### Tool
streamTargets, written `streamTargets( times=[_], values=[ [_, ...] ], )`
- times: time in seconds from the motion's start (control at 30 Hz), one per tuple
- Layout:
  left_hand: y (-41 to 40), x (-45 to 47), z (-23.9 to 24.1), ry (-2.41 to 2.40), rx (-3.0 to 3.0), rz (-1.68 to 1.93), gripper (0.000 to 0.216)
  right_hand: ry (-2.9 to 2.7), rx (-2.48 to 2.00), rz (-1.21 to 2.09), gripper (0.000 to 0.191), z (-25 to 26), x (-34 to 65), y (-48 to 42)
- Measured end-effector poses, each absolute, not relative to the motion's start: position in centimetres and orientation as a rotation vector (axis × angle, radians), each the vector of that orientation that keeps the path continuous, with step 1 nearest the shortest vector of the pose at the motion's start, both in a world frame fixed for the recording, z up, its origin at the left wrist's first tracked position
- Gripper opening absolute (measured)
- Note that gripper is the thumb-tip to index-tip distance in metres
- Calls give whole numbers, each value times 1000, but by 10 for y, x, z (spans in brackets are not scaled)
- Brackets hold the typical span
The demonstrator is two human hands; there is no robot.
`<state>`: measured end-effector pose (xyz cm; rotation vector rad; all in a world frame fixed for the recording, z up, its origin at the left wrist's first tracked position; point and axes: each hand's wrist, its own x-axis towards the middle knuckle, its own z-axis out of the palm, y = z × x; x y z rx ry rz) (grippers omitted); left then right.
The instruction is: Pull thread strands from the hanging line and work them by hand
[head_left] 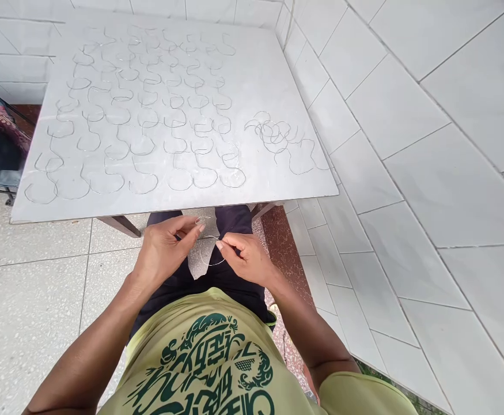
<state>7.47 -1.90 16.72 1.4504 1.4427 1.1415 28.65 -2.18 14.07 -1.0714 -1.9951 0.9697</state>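
Left hand (165, 245): thumb and fingertips pinching a thin bent wire (212, 264). Right hand (247, 256): thumb and forefinger pinching its lower curve. Wire is above the lap, before the white tabletop (273, 69), which bears rows of curved wires (180, 189) and, rightward, a wire tangle (273, 132).

bottom centre: shirt (217, 346), yellow-green — dark-green lettering | centre: wire (212, 265), silvery; trousers (243, 288), near-black | top: tabletop (264, 69), whitish | right: wall tiles (407, 144), white — grey joints
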Motion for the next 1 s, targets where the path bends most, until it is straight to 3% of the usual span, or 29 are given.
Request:
streamTargets(
  times=[0.13,0.23,0.37,0.63,0.83,1.0],
  values=[
    [-25,80,164,1441,1532,1142,17,-2000,-1045,1065,38,141,288,-23],
    [-29,83,166,1456,1598,1127,20,-1906,-1036,1050,18,142,290,-18],
    [-33,85,174,1474,1623,1168,14,-1916,-917,838,27,140,284,-10],
    [-38,91,178,1415,1577,1174,13,-1839,-834,581,13,130,265,-8],
    [-42,92,181,1478,1850,1087,22,-1719,-807,724,14,138,269,-7],
    [-43,90,182,1491,2003,991,22,-1643,-777,1056,13,143,275,-3]
  ],
)
